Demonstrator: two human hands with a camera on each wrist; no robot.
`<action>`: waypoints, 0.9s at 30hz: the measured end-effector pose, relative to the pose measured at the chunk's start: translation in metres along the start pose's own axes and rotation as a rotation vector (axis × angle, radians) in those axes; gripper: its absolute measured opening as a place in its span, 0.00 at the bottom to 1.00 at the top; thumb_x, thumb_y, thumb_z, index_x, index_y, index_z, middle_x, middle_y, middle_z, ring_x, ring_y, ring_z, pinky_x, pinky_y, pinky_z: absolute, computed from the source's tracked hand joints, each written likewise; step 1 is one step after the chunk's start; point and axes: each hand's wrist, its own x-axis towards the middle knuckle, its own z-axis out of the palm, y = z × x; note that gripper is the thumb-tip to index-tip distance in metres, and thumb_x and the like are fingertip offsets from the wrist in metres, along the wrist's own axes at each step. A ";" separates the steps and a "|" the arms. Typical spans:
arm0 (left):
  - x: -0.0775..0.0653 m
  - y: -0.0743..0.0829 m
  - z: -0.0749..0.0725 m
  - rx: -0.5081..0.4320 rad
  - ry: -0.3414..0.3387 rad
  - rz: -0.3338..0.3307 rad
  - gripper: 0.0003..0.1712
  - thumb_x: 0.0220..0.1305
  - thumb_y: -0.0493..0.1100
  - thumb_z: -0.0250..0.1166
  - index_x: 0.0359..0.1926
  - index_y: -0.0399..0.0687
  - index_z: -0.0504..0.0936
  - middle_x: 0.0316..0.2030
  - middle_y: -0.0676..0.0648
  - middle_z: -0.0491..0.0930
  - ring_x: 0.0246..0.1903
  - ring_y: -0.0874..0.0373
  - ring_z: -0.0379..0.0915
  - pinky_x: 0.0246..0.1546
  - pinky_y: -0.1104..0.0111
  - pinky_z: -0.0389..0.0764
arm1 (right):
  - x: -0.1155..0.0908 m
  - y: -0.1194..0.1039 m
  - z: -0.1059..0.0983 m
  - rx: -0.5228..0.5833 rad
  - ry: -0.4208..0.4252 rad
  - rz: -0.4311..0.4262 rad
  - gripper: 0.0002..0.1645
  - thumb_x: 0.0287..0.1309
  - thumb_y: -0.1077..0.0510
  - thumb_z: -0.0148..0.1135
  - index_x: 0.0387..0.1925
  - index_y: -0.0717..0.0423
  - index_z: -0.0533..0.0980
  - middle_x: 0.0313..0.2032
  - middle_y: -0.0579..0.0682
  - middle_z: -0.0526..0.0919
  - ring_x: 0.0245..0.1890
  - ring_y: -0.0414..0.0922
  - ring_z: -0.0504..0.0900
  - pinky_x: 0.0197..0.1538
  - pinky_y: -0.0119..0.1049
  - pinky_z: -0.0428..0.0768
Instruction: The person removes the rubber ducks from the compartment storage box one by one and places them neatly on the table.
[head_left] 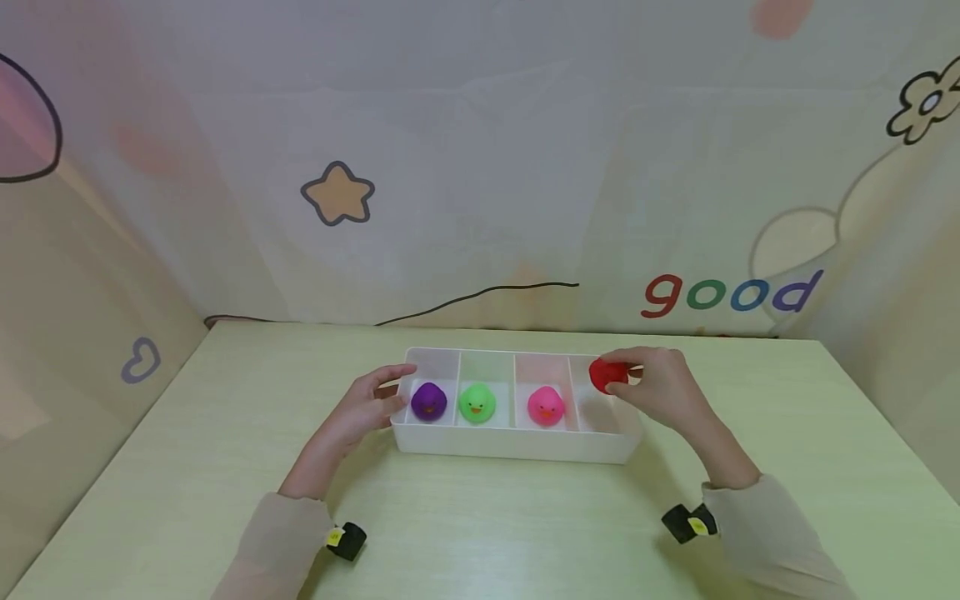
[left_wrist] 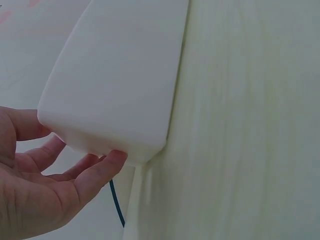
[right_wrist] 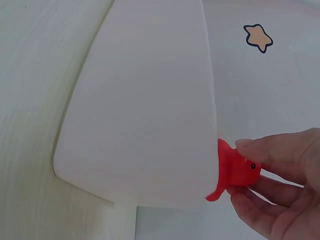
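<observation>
A white divided box (head_left: pixel 510 444) lies lengthwise on the table. A purple toy duck (head_left: pixel 429 402) sits in its leftmost compartment, a green toy duck (head_left: pixel 477 403) in the one beside it, and a pink toy duck (head_left: pixel 546 406) in the one after that. My left hand (head_left: pixel 372 404) holds the box's left end, with fingers at the rim and against the end wall (left_wrist: pixel 145 150). Over the rightmost compartment, my right hand (head_left: pixel 656 383) pinches a red toy duck (right_wrist: pixel 237 167) between thumb and fingers. Its lower part is hidden by the box wall in the right wrist view.
The pale wooden table (head_left: pixel 510 533) extends around the box. Behind it hangs a printed cloth (head_left: pixel 480 167) with a star and the word "good". Black wrist cameras (head_left: pixel 347 542) sit by both sleeves.
</observation>
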 end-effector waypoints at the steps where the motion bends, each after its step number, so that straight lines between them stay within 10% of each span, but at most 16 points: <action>1: 0.000 -0.001 0.000 -0.003 0.002 0.002 0.26 0.63 0.31 0.50 0.63 0.41 0.63 0.64 0.34 0.56 0.61 0.38 0.57 0.51 0.49 0.70 | 0.000 0.002 -0.002 0.009 0.012 0.000 0.19 0.45 0.68 0.66 0.44 0.68 0.78 0.40 0.63 0.81 0.39 0.57 0.78 0.40 0.48 0.80; 12: 0.001 -0.002 0.000 -0.003 0.002 -0.001 0.27 0.63 0.32 0.50 0.64 0.43 0.62 0.65 0.34 0.56 0.61 0.39 0.56 0.51 0.48 0.69 | -0.008 0.028 -0.030 0.085 0.068 0.093 0.23 0.47 0.67 0.65 0.48 0.69 0.75 0.45 0.67 0.77 0.43 0.62 0.78 0.42 0.47 0.78; 20: 0.001 -0.003 -0.001 0.012 -0.001 -0.016 0.27 0.64 0.33 0.50 0.64 0.44 0.62 0.65 0.35 0.55 0.62 0.38 0.54 0.52 0.47 0.68 | -0.014 0.062 -0.046 0.139 0.109 0.159 0.23 0.50 0.68 0.63 0.50 0.71 0.73 0.48 0.66 0.72 0.42 0.62 0.78 0.35 0.26 0.79; 27: 0.000 -0.002 0.000 0.006 0.003 -0.015 0.27 0.64 0.33 0.50 0.64 0.44 0.62 0.65 0.35 0.55 0.62 0.39 0.55 0.52 0.47 0.68 | -0.016 0.093 -0.058 0.155 0.125 0.263 0.25 0.54 0.60 0.62 0.52 0.68 0.72 0.51 0.67 0.74 0.34 0.24 0.73 0.33 0.18 0.75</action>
